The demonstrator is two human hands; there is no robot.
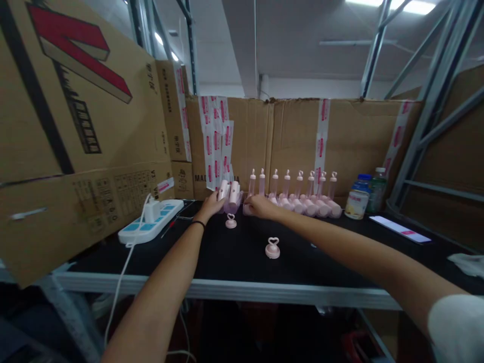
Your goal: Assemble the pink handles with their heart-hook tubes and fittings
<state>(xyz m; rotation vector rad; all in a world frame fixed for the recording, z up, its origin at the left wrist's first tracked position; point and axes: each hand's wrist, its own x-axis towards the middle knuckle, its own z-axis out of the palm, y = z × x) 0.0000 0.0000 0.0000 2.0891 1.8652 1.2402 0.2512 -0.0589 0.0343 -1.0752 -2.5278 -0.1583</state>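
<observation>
My left hand (212, 205) is at the left end of a row of pink parts, its fingers closed round a pale pink cylinder (223, 190). Beside it, another pink cylinder (234, 193) leans in a clear holder. My right hand (259, 206) is closed at the left end of the longer row; whatever its fingers hold is hidden. To its right lie several pink cylinders (310, 207), with clear tubes (286, 186) topped by pink rings standing behind them. Two pink caps with heart-shaped loops, one (231, 222) near my hands and one (273, 248) closer to the front edge, sit on the black table.
A white power strip (151, 222) with a plugged-in charger lies left. At right are a blue-lidded jar (357, 197), a green bottle (377, 191) and a white flat box (400, 229). Cardboard walls (295, 136) enclose the table (234, 262).
</observation>
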